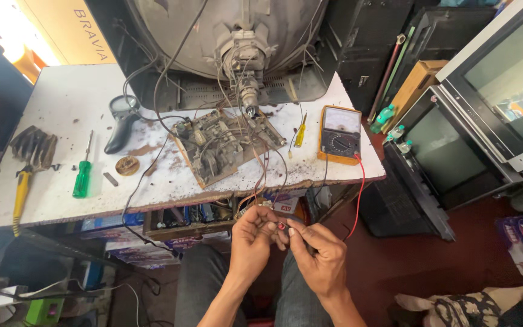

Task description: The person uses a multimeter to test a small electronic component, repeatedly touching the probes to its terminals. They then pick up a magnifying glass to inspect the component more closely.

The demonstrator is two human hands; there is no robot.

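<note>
Red probe tip sits between my two hands, low in the view at about 6 o'clock, in front of the table edge and above my knees. My right hand pinches it with thumb and forefinger, closed narrow around it. From this hand a red wire climbs toward 1 o'clock to the yellow multimeter, which lies flat on the white table near its right edge.

My left hand is just beside the right one, at its 9 o'clock, and the fingertips of both nearly touch. Its fingers are curled closed on a small part with thin brown wires; I cannot tell exactly what this part is. These wires go up toward 12 o'clock to the circuit board, which lies tilted in the middle of the table. Behind the board, at 12 o'clock, stands the open back of an old television tube.

At 1 o'clock from the board, a small yellow screwdriver lies just beside the multimeter. At 9 o'clock from the board I see a black magnifying glass, a round brass tin and a green screwdriver. Further left lies a brush with yellow handle.
</note>
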